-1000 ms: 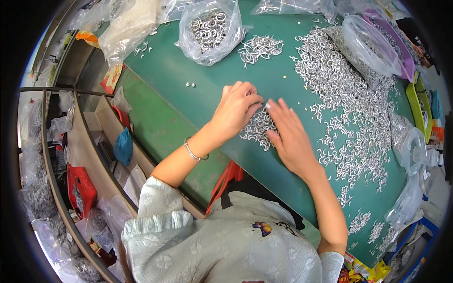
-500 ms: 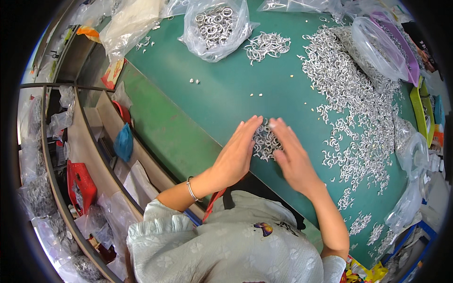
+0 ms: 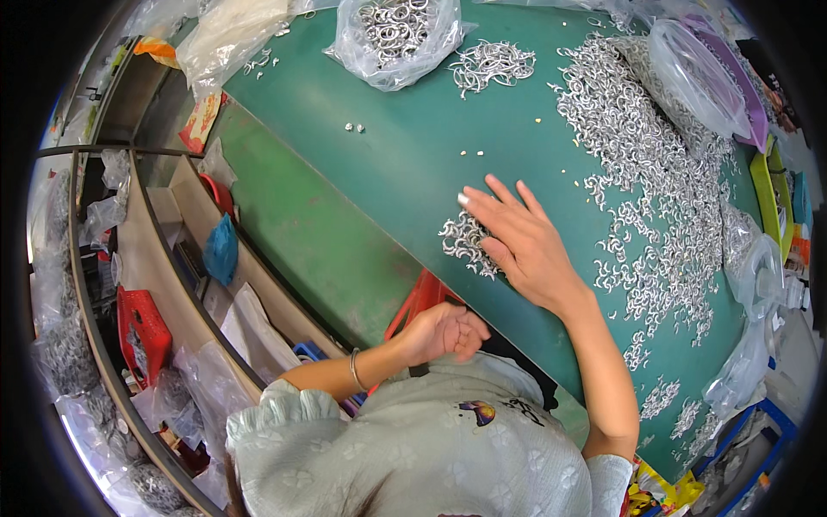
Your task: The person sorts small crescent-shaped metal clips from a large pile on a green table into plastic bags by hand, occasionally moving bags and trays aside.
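A small pile of curved silvery metal pieces (image 3: 468, 245) lies on the green tabletop near its front edge. Over the right side of that pile rests my right hand (image 3: 524, 246), palm down with its fingers spread; thumb and palm hide part of the pieces. My left hand (image 3: 442, 333), below a silvery bangle, is off the table just in front of its edge. Its palm faces up, the fingers are loosely curled, and I see nothing in it.
A large spread of similar curved pieces (image 3: 655, 189) covers the table's right side. At the back are a clear bag of metal rings (image 3: 392, 73) and a loose heap of larger rings (image 3: 493, 66). Shelves with a red basket (image 3: 145, 332) stand at left.
My left hand has left the pile and dropped back off the table edge, its fingers curling. My right hand stays on the pile, which has shifted slightly left, toward the edge.
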Demonstrator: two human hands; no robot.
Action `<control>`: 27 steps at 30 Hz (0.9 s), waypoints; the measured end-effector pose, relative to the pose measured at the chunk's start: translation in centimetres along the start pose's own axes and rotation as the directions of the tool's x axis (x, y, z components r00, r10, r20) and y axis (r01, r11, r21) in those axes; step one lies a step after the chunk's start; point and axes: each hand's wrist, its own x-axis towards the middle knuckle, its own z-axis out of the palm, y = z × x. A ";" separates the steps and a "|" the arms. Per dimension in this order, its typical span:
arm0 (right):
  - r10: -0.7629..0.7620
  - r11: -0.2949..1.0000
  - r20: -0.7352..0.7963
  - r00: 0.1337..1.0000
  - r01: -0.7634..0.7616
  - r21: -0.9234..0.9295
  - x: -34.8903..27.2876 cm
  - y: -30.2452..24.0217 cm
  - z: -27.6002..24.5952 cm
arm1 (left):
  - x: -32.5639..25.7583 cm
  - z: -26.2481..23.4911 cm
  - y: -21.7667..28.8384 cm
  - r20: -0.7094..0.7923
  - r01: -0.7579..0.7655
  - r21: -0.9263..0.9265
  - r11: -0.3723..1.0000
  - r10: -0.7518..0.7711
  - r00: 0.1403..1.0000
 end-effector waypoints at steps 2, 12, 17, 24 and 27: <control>-0.010 0.998 0.069 0.998 0.005 0.069 -0.4 0.1 0.1 | 0.8 -0.5 1.2 0.084 0.178 -0.139 0.974 -0.168 0.982; -0.133 0.981 0.158 0.978 0.153 -0.117 0.7 -0.9 0.9 | 3.1 -2.1 5.9 0.512 0.576 -0.272 0.771 -0.391 0.765; -0.021 0.994 0.004 1.000 0.020 0.106 -2.0 -0.6 0.6 | 2.9 -1.8 5.9 0.524 0.616 -0.409 0.673 -0.379 0.763; 0.005 1.000 0.002 1.000 -0.005 -0.006 -1.6 -2.1 1.2 | 3.0 -1.0 6.4 0.560 0.616 -0.370 0.696 -0.362 0.745; 0.074 0.997 0.025 0.997 -0.074 0.024 -2.6 -2.2 1.1 | 3.0 -1.3 6.3 0.543 0.624 -0.390 0.677 -0.378 0.750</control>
